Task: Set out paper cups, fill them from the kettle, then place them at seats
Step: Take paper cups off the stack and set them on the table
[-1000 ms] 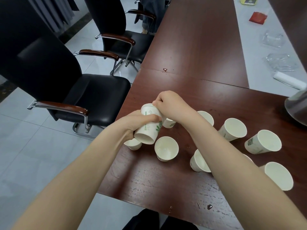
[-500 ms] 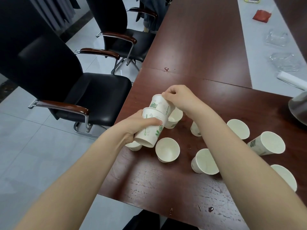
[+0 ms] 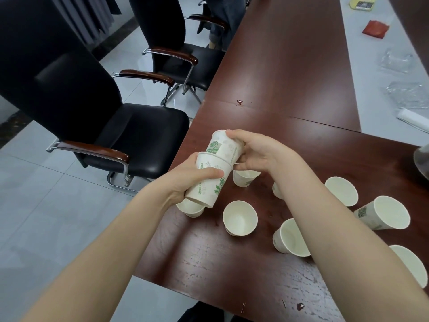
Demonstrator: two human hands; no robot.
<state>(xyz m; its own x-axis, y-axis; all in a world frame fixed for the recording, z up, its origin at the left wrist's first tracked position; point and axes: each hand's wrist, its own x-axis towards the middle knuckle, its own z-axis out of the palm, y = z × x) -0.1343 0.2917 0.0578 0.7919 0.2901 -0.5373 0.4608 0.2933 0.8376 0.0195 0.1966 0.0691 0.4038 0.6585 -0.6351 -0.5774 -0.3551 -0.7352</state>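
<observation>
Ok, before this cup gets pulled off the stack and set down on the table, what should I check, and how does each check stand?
1. Left hand grips the outer cup: ok.
2. Right hand grips the inner cup: ok.
3. Inner cup free of the outer one: not ok, partly nested.
4. Bare spot on the table for setting it down: ok.
5. Set-out cups standing mouth up: ok for those in view.
6. Kettle within reach: cannot tell; only a rounded object shows, cut off at the right edge.
</observation>
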